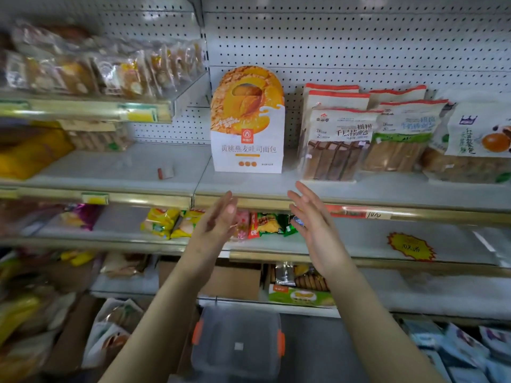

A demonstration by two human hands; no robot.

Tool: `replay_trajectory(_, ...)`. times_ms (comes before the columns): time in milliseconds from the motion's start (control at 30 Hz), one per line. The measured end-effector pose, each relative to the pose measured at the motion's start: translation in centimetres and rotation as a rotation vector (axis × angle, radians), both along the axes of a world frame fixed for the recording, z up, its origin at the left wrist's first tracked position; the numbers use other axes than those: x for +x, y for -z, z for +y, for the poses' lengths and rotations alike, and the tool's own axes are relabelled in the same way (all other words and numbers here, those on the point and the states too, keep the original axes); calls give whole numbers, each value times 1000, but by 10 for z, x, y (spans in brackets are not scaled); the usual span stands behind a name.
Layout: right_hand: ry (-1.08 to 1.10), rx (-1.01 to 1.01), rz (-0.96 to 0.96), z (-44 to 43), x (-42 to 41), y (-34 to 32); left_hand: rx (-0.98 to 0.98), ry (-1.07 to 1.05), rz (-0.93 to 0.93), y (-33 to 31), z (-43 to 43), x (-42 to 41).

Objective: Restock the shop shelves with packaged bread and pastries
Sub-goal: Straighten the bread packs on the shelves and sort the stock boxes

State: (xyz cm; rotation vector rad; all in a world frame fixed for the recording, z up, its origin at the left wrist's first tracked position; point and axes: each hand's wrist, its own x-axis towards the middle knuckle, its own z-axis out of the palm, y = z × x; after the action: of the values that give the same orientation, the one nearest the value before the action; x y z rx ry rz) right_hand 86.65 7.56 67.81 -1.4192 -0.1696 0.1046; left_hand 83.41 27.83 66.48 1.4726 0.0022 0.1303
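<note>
Two empty hands (218,225) (313,225), bread box (247,128) beyond fingers (304,195)

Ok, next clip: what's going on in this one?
A person stands facing shop shelves with both hands raised, open and empty. The left hand and right hand face each other, just below and in front of a bread box that stands upright on the shelf. Neither hand touches it. Bread bags stand to the right of the box. A grey bin sits low down near the person. Whether the box was just placed or is about to be picked up cannot be told.
</note>
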Motion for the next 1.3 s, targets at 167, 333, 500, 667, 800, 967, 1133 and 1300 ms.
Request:
replay_trajectory(167, -42, 46, 30, 6, -27, 12, -21, -78, 29, 7, 8, -45)
replay_trajectory(333, -141, 27, 52, 43, -47, 15, -1, -159, 52, 10, 32, -83)
replay_trajectory(500, -251, 0, 71, 95, -59, 18, -12, -272, 67, 16, 74, -115)
replay_trajectory(667, -400, -54, 89, 178, -83, 26, -23, -424, 104, 22, 141, -160)
replay_trajectory(800, -462, -70, 129, 254, -109, 34, -11, -496, 152, 28, 212, -201)
replay_trajectory(967, -556, -102, 138, 354, -148, 48, -61, -580, 190, 31, 304, -256)
replay_trajectory(1133, -610, -59, 155, 437, -186, 54, -72, -645, 194, 37, 374, -300)
replay_trajectory(1300, -636, -58, 146, 476, -200, 58, -57, -661, 188, 34, 410, -314)
